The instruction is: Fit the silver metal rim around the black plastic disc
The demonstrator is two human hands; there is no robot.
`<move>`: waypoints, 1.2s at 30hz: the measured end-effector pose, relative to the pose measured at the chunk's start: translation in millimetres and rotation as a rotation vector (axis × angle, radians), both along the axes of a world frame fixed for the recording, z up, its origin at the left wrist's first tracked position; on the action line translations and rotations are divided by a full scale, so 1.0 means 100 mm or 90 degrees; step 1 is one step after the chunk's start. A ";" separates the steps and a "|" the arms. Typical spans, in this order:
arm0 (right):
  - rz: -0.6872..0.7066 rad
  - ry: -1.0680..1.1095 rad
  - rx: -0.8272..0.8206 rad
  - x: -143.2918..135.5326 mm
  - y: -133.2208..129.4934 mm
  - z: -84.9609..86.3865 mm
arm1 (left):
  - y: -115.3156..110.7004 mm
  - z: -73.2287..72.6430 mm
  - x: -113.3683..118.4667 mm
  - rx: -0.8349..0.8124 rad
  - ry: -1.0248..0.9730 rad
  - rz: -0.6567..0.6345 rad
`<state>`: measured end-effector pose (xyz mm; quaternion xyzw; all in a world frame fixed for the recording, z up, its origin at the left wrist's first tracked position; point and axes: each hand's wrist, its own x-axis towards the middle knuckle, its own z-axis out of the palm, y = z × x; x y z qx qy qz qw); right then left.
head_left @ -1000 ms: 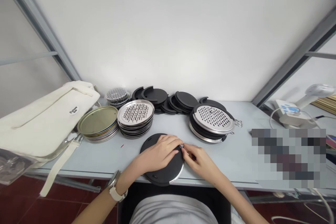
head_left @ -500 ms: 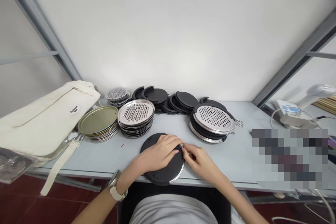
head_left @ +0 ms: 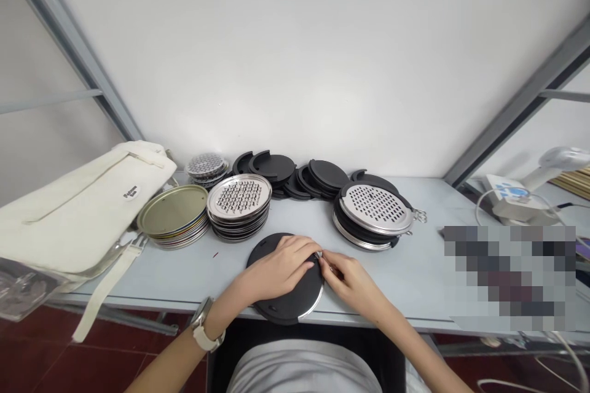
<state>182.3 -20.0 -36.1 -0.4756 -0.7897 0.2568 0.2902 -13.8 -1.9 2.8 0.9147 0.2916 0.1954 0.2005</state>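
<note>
A round black disc (head_left: 295, 302) with a silver rim along its right side lies at the table's front edge. Across its top rests my left hand (head_left: 286, 267), fingers closed together near the disc's upper right edge. My right hand (head_left: 343, 276) pinches at that same edge, its fingertips on a small metal piece (head_left: 319, 254) that is mostly hidden. Right of the hands stands a stack of black and silver discs with a perforated silver plate (head_left: 378, 209) on top and wire loops (head_left: 419, 215) at its side.
Behind, on the table (head_left: 221, 285), are a stack of grater plates (head_left: 239, 196), a stack topped by an olive disc (head_left: 173, 210), smaller perforated plates (head_left: 205, 165) and loose black discs (head_left: 328, 175). A cream bag (head_left: 83, 215) lies left; a white device (head_left: 519, 196) stands right.
</note>
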 end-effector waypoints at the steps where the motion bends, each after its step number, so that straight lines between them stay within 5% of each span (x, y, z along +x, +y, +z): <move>1: 0.000 -0.001 -0.002 0.00 0.00 0.00 | 0.00 0.00 0.00 0.001 0.001 -0.001; 36: 0.006 0.007 -0.014 0.01 0.01 -0.01 | 0.00 -0.03 -0.01 0.024 0.024 0.006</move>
